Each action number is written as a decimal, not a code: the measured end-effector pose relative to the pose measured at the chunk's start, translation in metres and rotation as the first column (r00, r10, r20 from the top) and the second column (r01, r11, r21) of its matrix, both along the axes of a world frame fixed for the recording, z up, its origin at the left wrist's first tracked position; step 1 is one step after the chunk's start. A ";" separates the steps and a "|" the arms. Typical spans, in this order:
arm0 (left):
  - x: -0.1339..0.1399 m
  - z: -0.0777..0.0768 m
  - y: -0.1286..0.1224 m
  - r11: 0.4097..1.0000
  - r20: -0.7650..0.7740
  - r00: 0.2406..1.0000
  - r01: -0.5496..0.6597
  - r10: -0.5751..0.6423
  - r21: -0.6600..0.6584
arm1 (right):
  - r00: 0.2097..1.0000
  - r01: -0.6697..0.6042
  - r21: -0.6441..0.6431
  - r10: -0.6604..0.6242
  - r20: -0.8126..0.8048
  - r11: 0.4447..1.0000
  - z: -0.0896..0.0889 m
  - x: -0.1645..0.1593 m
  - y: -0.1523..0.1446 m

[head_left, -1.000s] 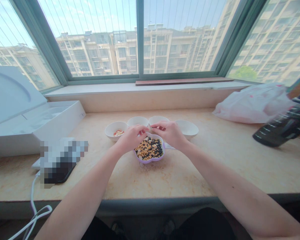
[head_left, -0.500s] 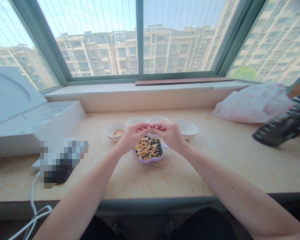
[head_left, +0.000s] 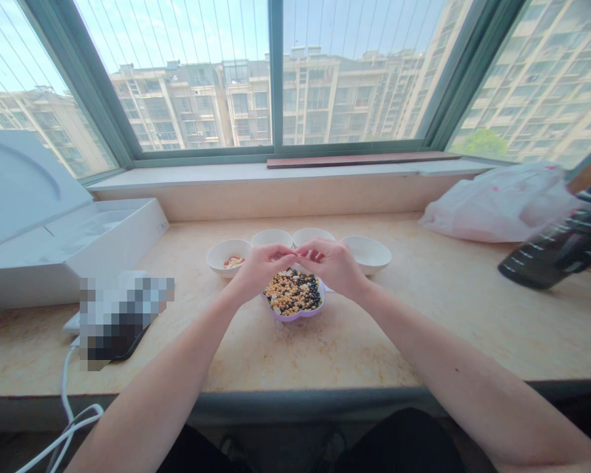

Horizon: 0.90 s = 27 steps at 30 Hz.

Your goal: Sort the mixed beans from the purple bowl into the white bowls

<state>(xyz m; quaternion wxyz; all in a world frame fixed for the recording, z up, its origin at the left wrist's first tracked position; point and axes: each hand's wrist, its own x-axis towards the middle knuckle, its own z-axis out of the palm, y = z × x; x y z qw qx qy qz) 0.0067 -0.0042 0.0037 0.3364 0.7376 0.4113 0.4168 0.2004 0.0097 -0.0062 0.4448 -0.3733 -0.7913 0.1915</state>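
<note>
My left hand [head_left: 268,266] and my right hand [head_left: 332,263] meet at the fingertips above the far side of a purple scalloped bowl [head_left: 303,315]. Both are closed in a pinch; whatever lies between the fingers is too small or hidden to name. A mix of black beans, tan beans and pale pieces [head_left: 295,292] fills the purple bowl. Behind it stand several white bowls in a row. The leftmost white bowl [head_left: 217,253] contains some reddish and pale pieces [head_left: 234,261]. My fingers partly cover the two middle bowls, and the right white bowl [head_left: 374,253] sits beyond my right hand.
On the left are an opened white box [head_left: 79,243], a pixelated phone-like object [head_left: 123,322] and a white cable [head_left: 66,394]. A white plastic bag [head_left: 492,203] and a dark bottle [head_left: 546,249] lie on the right. The counter [head_left: 295,368] ends near my legs; windows rise behind.
My fingertips have shifted slightly and press closer together; a small dark thing seen between them earlier is now hardly visible. Bowls and surroundings stay where they were.
</note>
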 end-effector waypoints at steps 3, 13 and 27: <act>-0.003 -0.002 0.001 0.999 -0.110 0.993 0.040 -0.037 0.025 | 0.994 -0.088 -0.073 0.092 0.057 0.993 0.002 0.005 0.003; -0.002 -0.003 -0.001 0.952 -0.196 0.971 -0.077 0.139 0.295 | 0.973 -0.026 -0.145 0.058 0.223 0.989 0.001 0.012 0.011; -0.016 -0.016 0.042 0.864 -0.364 0.823 -0.270 0.436 0.424 | 0.903 0.118 -0.119 -0.056 0.425 0.986 -0.003 0.006 0.010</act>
